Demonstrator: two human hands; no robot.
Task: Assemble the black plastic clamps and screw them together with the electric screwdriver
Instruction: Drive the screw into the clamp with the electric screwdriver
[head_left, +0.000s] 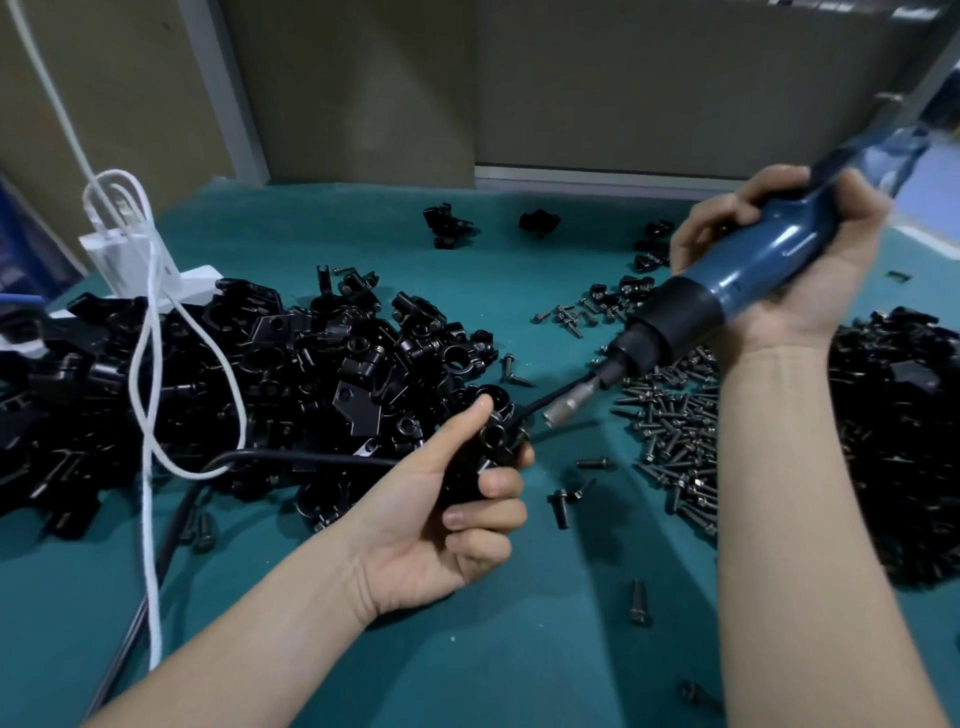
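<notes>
My left hand (457, 514) grips a black plastic clamp (496, 434) just above the green mat, thumb pressed along its side. My right hand (795, 260) holds the blue electric screwdriver (737, 283) at a slant, nose pointing down and left. Its silver bit tip (563, 408) hovers a short way right of the clamp, apart from it. A black cable runs past the clamp toward the tool's nose. A big heap of black clamp parts (270, 374) lies to the left. A pile of dark screws (675, 431) lies under my right forearm.
A second heap of black parts (898, 441) sits at the right edge. Loose screws (561, 506) and a few clamps (447, 223) are scattered on the green mat (545, 623). A white cord (148, 364) and white holder (130, 260) stand at the left.
</notes>
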